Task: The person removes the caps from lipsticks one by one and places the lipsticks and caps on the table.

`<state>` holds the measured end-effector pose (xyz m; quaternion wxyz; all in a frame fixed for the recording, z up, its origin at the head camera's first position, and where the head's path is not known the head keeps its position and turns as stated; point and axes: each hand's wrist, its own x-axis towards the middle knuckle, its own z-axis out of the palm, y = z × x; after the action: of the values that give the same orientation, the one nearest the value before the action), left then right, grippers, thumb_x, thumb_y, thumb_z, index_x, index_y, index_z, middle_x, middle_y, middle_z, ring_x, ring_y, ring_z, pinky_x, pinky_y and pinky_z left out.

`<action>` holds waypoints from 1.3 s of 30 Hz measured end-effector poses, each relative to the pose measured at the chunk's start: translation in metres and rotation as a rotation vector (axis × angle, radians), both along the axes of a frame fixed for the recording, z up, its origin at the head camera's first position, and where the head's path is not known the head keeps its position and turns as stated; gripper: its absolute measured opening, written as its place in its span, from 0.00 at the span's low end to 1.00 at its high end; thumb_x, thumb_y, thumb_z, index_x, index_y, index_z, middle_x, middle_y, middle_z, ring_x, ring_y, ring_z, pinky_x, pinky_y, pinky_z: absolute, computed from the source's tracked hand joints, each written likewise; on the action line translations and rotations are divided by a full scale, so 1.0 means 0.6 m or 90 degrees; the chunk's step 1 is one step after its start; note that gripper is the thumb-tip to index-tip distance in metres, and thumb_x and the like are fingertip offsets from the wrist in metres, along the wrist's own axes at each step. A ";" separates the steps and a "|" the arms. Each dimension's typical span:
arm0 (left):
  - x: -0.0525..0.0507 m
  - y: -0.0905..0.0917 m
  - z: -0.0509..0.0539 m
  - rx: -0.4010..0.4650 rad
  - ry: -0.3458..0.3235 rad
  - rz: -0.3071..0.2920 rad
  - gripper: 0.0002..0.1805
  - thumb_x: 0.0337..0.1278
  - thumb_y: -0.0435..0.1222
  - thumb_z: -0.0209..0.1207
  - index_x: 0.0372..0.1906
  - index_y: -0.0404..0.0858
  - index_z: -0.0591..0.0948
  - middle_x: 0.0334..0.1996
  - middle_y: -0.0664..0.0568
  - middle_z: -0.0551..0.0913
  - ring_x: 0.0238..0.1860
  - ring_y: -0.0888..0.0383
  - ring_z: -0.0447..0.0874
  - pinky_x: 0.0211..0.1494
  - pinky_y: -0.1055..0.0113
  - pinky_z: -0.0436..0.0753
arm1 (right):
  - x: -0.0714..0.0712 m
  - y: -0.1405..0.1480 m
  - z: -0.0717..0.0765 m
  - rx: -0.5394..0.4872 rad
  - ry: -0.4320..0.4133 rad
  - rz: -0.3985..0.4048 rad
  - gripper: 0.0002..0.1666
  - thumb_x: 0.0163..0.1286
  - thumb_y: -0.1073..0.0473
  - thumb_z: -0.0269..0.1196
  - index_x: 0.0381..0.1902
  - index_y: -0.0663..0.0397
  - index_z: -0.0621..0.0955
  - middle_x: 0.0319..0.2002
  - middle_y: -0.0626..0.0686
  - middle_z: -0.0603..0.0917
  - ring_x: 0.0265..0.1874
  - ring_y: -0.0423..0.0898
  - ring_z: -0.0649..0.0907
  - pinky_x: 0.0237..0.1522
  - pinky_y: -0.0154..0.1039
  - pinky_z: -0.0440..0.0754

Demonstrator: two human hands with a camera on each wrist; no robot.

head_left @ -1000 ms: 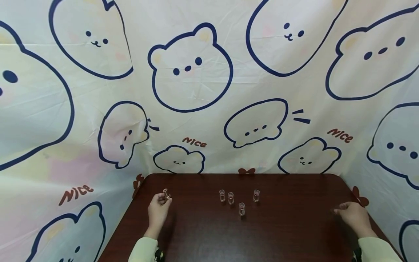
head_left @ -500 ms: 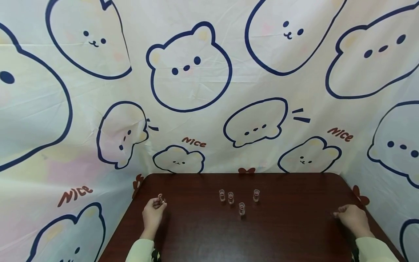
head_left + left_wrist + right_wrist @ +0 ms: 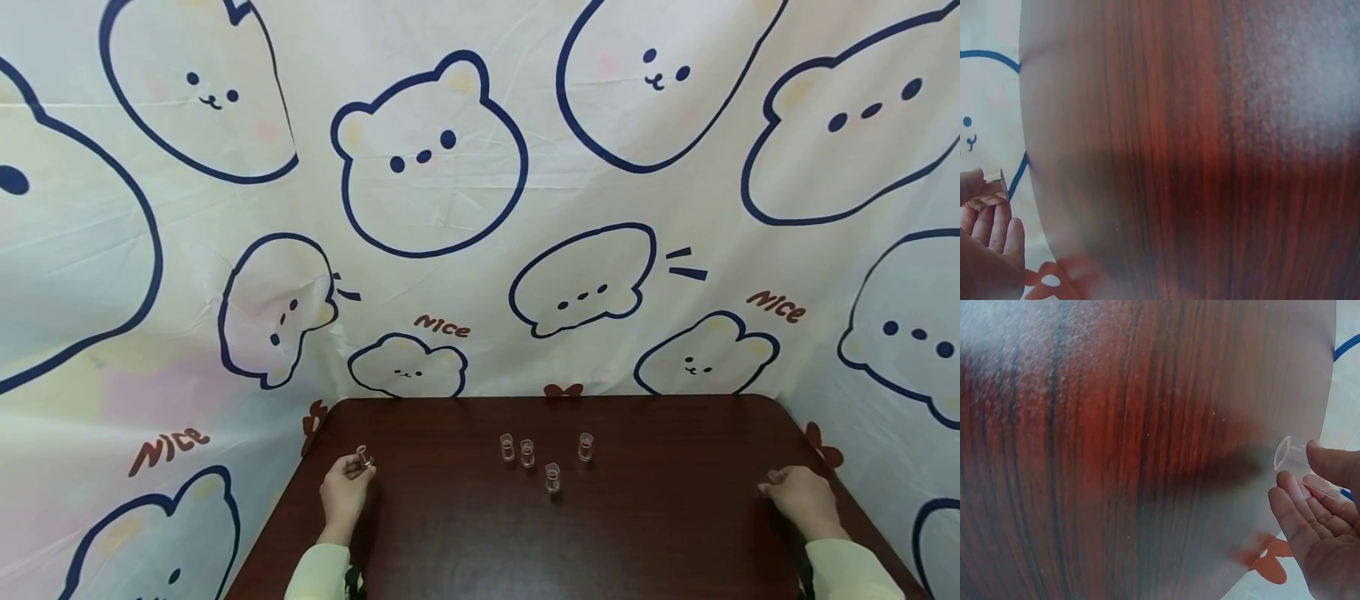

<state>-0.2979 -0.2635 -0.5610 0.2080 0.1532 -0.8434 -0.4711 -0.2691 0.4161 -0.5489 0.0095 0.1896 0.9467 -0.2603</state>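
Observation:
At the table's left side my left hand pinches a small clear glass, which looks narrow in the middle and wider at its ends. Its flat end shows in the left wrist view, with thumb and fingers about the rest. Near the right edge, my right hand holds a small clear shot glass; its round mouth points left in the right wrist view, and the fingers partly cover it. Several similar clear shot glasses stand upright between the hands, farther from me, apart from both.
The dark brown wooden table has rounded far corners. A pale curtain with blue-outlined animal drawings hangs behind it and along both sides.
My left hand has moved left and slightly nearer to me with its glass. My right hand has shifted slightly left and nearer. The standing shot glasses stay in place.

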 end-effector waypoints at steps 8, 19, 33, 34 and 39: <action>-0.001 -0.007 -0.008 -0.005 -0.013 0.006 0.16 0.57 0.28 0.63 0.49 0.26 0.78 0.44 0.32 0.81 0.46 0.38 0.81 0.45 0.47 0.79 | -0.003 -0.001 -0.001 0.031 0.009 0.035 0.12 0.59 0.62 0.69 0.31 0.70 0.85 0.44 0.72 0.81 0.44 0.71 0.78 0.42 0.62 0.75; -0.004 -0.015 -0.013 -0.017 -0.037 0.009 0.14 0.56 0.27 0.63 0.47 0.25 0.78 0.42 0.31 0.81 0.44 0.38 0.80 0.44 0.46 0.77 | -0.007 -0.003 0.007 0.041 0.009 0.055 0.14 0.59 0.61 0.69 0.35 0.70 0.85 0.45 0.71 0.81 0.43 0.70 0.79 0.41 0.61 0.76; 0.003 -0.027 -0.031 -0.041 -0.076 0.011 0.14 0.56 0.28 0.63 0.46 0.26 0.78 0.41 0.32 0.81 0.43 0.37 0.78 0.43 0.45 0.76 | -0.006 0.000 -0.006 0.032 0.006 0.045 0.11 0.59 0.61 0.69 0.32 0.67 0.86 0.44 0.71 0.81 0.41 0.69 0.80 0.40 0.61 0.76; 0.004 -0.028 -0.032 -0.044 -0.076 0.011 0.14 0.55 0.27 0.63 0.46 0.25 0.78 0.41 0.32 0.81 0.43 0.37 0.78 0.43 0.45 0.76 | -0.006 0.000 -0.006 0.033 0.007 0.044 0.10 0.59 0.61 0.69 0.31 0.67 0.86 0.44 0.71 0.82 0.40 0.69 0.80 0.40 0.61 0.76; 0.006 -0.032 -0.036 -0.064 -0.072 0.016 0.13 0.53 0.27 0.64 0.44 0.25 0.78 0.38 0.33 0.81 0.41 0.38 0.79 0.43 0.45 0.75 | -0.005 -0.003 -0.003 0.035 0.008 0.036 0.11 0.59 0.62 0.69 0.31 0.68 0.86 0.43 0.71 0.82 0.41 0.70 0.79 0.41 0.62 0.76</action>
<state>-0.2941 -0.2829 -0.5824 0.1736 0.1797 -0.8745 -0.4157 -0.2723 0.4145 -0.5509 0.0058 0.1610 0.9586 -0.2349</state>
